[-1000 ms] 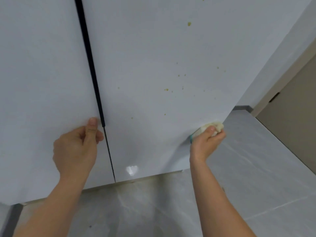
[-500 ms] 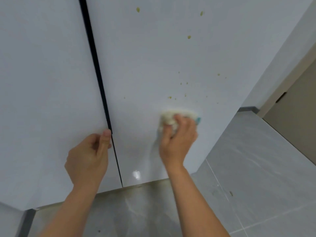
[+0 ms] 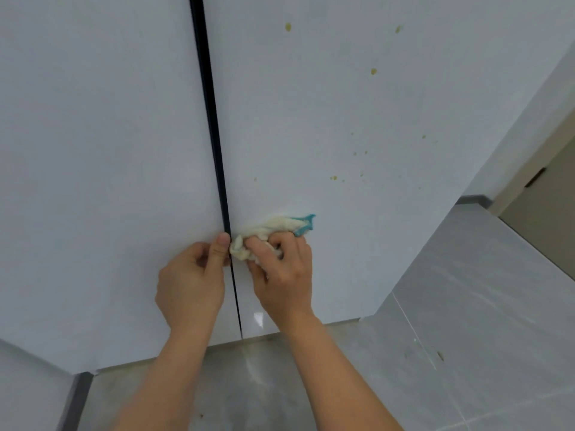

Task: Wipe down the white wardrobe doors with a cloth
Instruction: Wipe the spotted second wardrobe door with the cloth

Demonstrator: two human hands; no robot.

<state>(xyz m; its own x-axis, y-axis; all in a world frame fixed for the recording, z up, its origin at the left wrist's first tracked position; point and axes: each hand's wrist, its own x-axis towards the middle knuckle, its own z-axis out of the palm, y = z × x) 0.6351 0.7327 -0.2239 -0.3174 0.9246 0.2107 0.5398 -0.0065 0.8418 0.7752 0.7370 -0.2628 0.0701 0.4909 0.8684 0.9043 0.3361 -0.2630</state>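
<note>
right hand (image 3: 281, 281): fingers curled, clamped on cloth (image 3: 273, 230), pressing it to right door (image 3: 342, 119), low, just right of gap (image 3: 214, 150)
left hand (image 3: 191, 284): fingers curled round left door (image 3: 93, 150) edge at gap, thumb flat on its face
cloth: cream, blue tip at 2 o'clock
spots (image 3: 334, 178): yellow-green, 1 o'clock of cloth
floor (image 3: 466, 306): grey tile, 6 o'clock

2 flat white wardrobe doors are counted: 1 (image 3: 99, 150) left of the narrow black vertical gap (image 3: 214, 144) and 1 (image 3: 326, 104) right of it. 1 crumpled cream cloth with a blue edge (image 3: 273, 228) and 2 bare hands (image 3: 191, 281) (image 3: 281, 272) are seen beside that gap.
</note>
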